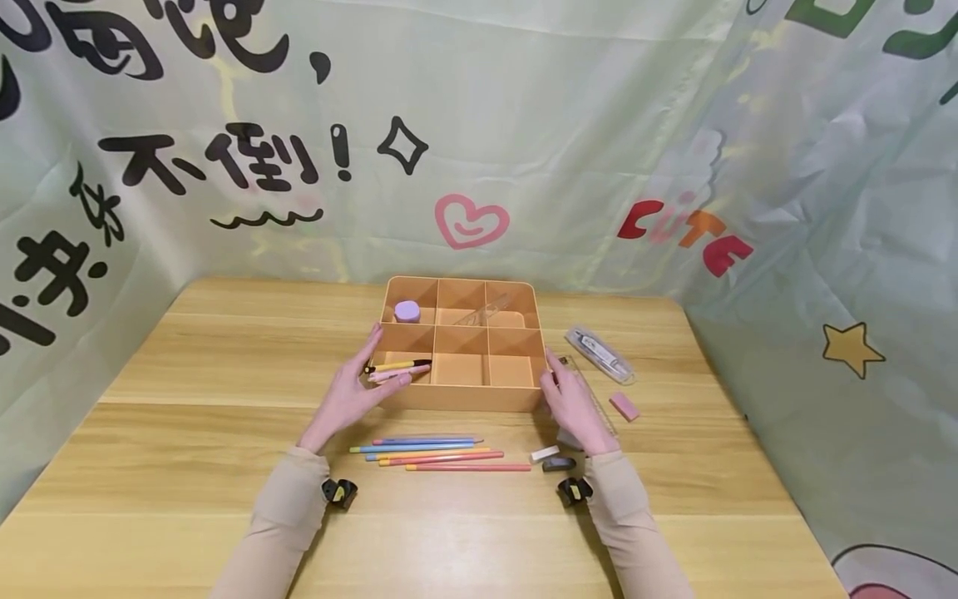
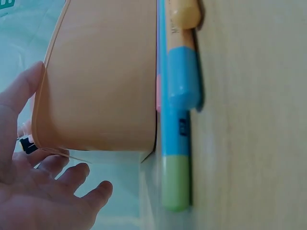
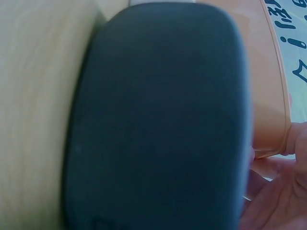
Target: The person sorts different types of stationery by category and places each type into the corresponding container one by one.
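An orange compartment box [image 1: 460, 399] stands at the table's far middle. My left hand [image 1: 352, 391] rests at its left front corner, thumb at the front rim, the other fingers spread along the left side. My right hand [image 1: 572, 403] holds the right front corner; in the right wrist view its thumb and fingers are around that corner [image 3: 271, 139]. A yellow-and-black pen [image 1: 397, 366] and a pink pen [image 1: 400, 373] lie in the front left compartment. Behind them is a purple round item [image 1: 407, 312]. A clear, thin piece [image 1: 482, 310] leans in the back compartments.
Several pencils [image 1: 441, 456] lie before the box. Beside my right hand are a ruler [image 1: 595, 395], a pink eraser [image 1: 624, 406], a clear packaged item [image 1: 600, 353], a white eraser [image 1: 545, 454] and a dark rounded object [image 1: 558, 464]. A printed cloth [image 1: 569, 150] hangs behind the table.
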Demonstrator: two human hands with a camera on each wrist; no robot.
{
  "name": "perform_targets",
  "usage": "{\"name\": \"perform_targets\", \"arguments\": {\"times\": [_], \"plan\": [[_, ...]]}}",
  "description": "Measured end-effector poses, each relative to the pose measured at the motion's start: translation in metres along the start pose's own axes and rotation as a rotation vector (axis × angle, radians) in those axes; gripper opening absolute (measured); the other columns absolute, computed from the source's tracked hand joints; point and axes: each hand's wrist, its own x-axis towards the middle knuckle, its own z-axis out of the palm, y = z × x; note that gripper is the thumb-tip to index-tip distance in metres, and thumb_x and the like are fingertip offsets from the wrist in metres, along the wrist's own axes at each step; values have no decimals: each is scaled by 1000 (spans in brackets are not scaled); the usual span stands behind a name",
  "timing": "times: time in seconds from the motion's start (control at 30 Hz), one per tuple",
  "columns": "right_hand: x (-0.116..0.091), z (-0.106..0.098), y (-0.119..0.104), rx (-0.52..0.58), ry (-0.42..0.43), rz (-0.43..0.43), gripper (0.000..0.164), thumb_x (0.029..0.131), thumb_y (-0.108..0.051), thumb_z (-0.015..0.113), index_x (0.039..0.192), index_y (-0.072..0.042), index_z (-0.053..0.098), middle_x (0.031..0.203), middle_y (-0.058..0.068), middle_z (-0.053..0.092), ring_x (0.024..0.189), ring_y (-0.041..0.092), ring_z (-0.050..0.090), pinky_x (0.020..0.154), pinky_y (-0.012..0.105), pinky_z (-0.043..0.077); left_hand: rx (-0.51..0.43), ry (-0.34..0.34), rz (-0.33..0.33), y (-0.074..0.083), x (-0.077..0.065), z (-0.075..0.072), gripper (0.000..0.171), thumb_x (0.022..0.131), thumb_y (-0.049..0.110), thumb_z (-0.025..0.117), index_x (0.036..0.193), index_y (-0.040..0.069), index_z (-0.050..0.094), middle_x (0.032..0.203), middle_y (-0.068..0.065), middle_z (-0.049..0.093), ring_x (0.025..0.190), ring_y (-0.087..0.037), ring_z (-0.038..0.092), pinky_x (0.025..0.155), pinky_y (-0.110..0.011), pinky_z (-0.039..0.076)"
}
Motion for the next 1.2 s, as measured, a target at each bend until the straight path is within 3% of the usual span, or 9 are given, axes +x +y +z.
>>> {"name": "perform_targets", "arguments": {"times": [0.23, 0.4, 0.6, 0.73, 0.87, 0.97, 1.03, 1.13, 1.2], "plan": [[2, 3, -1, -13, -23, -20, 54, 108, -23, 37, 157, -3, 30, 68, 17, 65, 51, 15, 54, 54, 29, 47, -50, -36, -71, -3, -5, -3, 97, 95, 38, 68, 162, 20, 1, 171, 0, -5, 158, -38, 4, 124, -66, 13], [1, -4, 1, -97, -27, -64, 57, 110, -36, 36, 157, -4, 32, 101, 22, 71, 79, 26, 67, 81, 47, 56, -50, -40, -77, -3, -6, -2, 97, 96, 39, 68, 162, 20, -1, 170, 0, -7, 157, -38, 4, 124, -64, 15], [7, -26, 5, -187, -24, -106, 58, 110, -38, 34, 152, 3, 38, 92, 23, 66, 97, 35, 67, 107, 57, 48, -89, -41, -76, -2, -5, 1, 96, 96, 36, 68, 162, 20, 0, 171, -2, -7, 157, -39, 9, 124, -62, 20], [17, -43, 10, -280, 2, -117, 48, 107, -26, 46, 143, 6, 50, 93, 19, 71, 86, 31, 68, 87, 50, 56, -109, -40, -65, -1, -4, 1, 95, 96, 32, 68, 162, 18, 2, 171, -4, -6, 156, -40, 13, 123, -60, 25], [27, -54, 13, -386, -48, -61, 44, 102, -21, 55, 136, 7, 56, 88, 17, 70, 71, 25, 61, 65, 40, 49, -112, -38, -60, -1, -3, 1, 95, 96, 31, 69, 162, 17, 2, 171, -3, -5, 155, -39, 18, 123, -59, 27], [33, -59, 13, -444, -132, 12, 44, 98, -22, 58, 132, 6, 58, 101, 22, 70, 80, 31, 64, 71, 43, 52, -126, -39, -56, -1, -2, 2, 95, 96, 29, 69, 162, 15, 3, 171, -5, -5, 152, -39, 26, 122, -58, 30], [36, -60, 13, -475, -186, 46, 42, 97, -24, 61, 128, 5, 61, 119, 27, 67, 100, 39, 65, 85, 50, 54, -127, -42, -51, -1, -2, 2, 95, 96, 29, 70, 162, 14, 3, 171, -7, -5, 151, -39, 28, 121, -58, 31], [41, -60, 12, -536, -248, 72, 28, 95, -26, 63, 106, -1, 68, 139, 29, 58, 124, 44, 58, 102, 56, 49, -129, -43, -49, -1, -1, 3, 95, 96, 28, 70, 162, 14, 3, 171, -9, -4, 153, -40, 25, 122, -59, 28], [44, -59, 11, -568, -279, 83, 21, 95, -27, 65, 90, -6, 68, 139, 27, 59, 119, 41, 60, 102, 54, 50, -123, -45, -48, 0, -1, 3, 95, 96, 29, 70, 162, 13, 3, 171, -8, -4, 154, -40, 20, 123, -59, 27]]}}
